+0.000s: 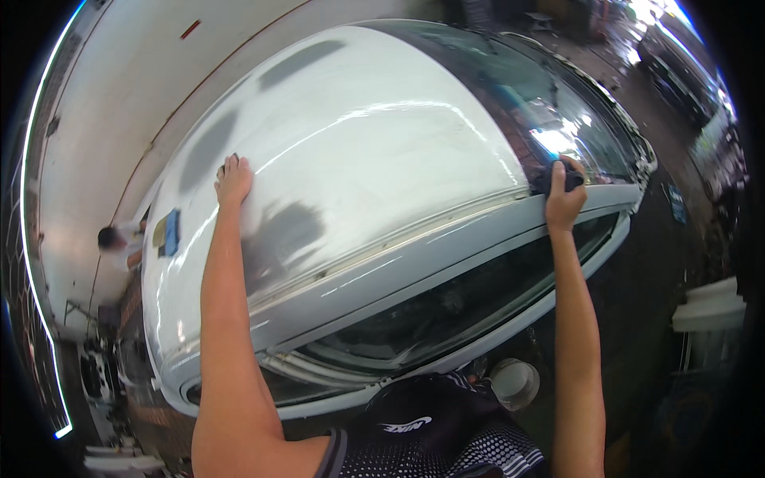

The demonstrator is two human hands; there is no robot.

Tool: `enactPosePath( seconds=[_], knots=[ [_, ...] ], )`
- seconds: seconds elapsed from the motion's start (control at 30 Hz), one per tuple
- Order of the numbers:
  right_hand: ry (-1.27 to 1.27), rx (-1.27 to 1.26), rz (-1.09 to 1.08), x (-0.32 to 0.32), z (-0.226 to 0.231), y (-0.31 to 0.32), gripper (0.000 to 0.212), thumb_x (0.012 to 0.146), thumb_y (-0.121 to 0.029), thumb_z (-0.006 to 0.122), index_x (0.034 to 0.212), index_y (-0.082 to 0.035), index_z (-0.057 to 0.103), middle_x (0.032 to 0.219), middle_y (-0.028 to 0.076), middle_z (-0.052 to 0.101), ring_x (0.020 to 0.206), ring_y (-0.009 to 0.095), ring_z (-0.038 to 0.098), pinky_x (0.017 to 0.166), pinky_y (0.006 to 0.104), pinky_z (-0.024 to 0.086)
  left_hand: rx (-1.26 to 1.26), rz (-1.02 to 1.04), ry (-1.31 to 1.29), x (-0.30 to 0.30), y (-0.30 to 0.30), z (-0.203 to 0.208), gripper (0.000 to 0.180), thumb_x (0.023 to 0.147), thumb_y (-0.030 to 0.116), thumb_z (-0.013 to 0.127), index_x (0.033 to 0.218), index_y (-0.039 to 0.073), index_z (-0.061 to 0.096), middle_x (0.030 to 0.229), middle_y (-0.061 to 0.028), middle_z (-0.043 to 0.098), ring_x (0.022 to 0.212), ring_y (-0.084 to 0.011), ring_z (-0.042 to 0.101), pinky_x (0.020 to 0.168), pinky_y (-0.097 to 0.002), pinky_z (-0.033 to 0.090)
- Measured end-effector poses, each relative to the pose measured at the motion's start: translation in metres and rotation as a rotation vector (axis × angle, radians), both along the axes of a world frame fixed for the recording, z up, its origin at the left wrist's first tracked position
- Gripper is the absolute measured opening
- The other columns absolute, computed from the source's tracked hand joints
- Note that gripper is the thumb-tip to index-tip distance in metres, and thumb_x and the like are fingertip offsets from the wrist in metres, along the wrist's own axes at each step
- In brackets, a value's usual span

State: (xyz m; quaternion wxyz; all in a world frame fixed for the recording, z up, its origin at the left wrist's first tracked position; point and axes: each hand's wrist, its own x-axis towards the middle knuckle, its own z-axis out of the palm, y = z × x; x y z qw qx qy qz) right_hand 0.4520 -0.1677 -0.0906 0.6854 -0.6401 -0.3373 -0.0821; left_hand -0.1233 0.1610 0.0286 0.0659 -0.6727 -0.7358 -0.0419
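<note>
A white car roof (382, 151) with several dull grey reflections spreads in front of me. My left hand (233, 182) lies on its far left part, fingers bent and close together; dark edges show at the fingertips, but what they press on is mostly hidden. At the right, by the lower corner of the windshield (550, 103), my right hand (564, 199) grips a dark bunched piece (572, 177), its kind unclear. Left of my left arm, a blue pad (172, 231) lies on the roof with a tan piece beside it.
Another person (119, 243) stands at the car's far left end, one arm near the roof. A white bucket (514, 384) stands on the floor beside the car. The near side windows (430, 319) lie below the roof edge. Another vehicle (677, 68) is at the far right.
</note>
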Motion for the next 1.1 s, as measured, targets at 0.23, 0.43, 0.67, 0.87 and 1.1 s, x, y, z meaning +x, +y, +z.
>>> enactPosePath(
  seconds=[0.23, 0.43, 0.67, 0.87, 1.1],
  knots=[
    [0.004, -0.013, 0.031, -0.006, 0.011, -0.004, 0.023, 0.100, -0.017, 0.068, 0.115, 0.001, 0.069, 0.103, 0.009, 0.070, 0.097, 0.019, 0.065, 0.091, 0.0335, 0.051, 0.084, -1.136, 0.164, 0.341, 0.004, -0.026, 0.050, 0.109, 0.033, 0.041, 0.145, 0.001, 0.049, 0.143, -0.0240, 0.058, 0.132, -0.0420, 0.054, 0.109, -0.0542, 0.045],
    [0.007, -0.006, 0.047, -0.009, 0.018, 0.000, 0.026, 0.097, -0.019, 0.070, 0.114, 0.000, 0.069, 0.094, 0.013, 0.070, 0.086, 0.023, 0.067, 0.083, 0.0348, 0.054, -0.095, -1.003, 0.093, 0.400, 0.086, -0.006, 0.052, 0.110, 0.030, 0.031, 0.155, 0.008, 0.046, 0.162, -0.0137, 0.045, 0.145, -0.0336, 0.045, 0.121, -0.0554, 0.034],
    [0.036, -0.084, 0.042, -0.002, 0.016, -0.018, 0.026, 0.095, -0.017, 0.070, 0.114, 0.001, 0.068, 0.096, 0.012, 0.069, 0.083, 0.023, 0.066, 0.080, 0.0336, 0.052, -0.268, -1.255, 0.135, 0.419, 0.083, -0.020, 0.058, 0.112, 0.040, 0.024, 0.165, 0.017, 0.032, 0.173, -0.0018, 0.028, 0.159, -0.0279, 0.027, 0.126, -0.0590, 0.023],
    [0.064, -0.085, 0.098, -0.006, 0.017, -0.010, 0.025, 0.095, -0.015, 0.069, 0.114, 0.001, 0.068, 0.091, 0.010, 0.067, 0.079, 0.020, 0.064, 0.077, 0.0327, 0.052, -0.202, -0.822, 0.239, 0.444, 0.128, -0.028, 0.059, 0.111, 0.042, 0.025, 0.165, 0.019, 0.033, 0.173, 0.0014, 0.028, 0.159, -0.0281, 0.027, 0.125, -0.0612, 0.026],
    [0.081, -0.055, 0.067, -0.003, 0.018, -0.016, 0.024, 0.094, -0.014, 0.070, 0.113, 0.000, 0.068, 0.101, 0.013, 0.068, 0.092, 0.021, 0.065, 0.086, 0.0343, 0.053, -0.120, -0.809, 0.287, 0.462, 0.150, -0.039, 0.054, 0.111, 0.038, 0.030, 0.163, 0.024, 0.036, 0.170, 0.0006, 0.035, 0.154, -0.0317, 0.036, 0.118, -0.0684, 0.033]
  ],
)
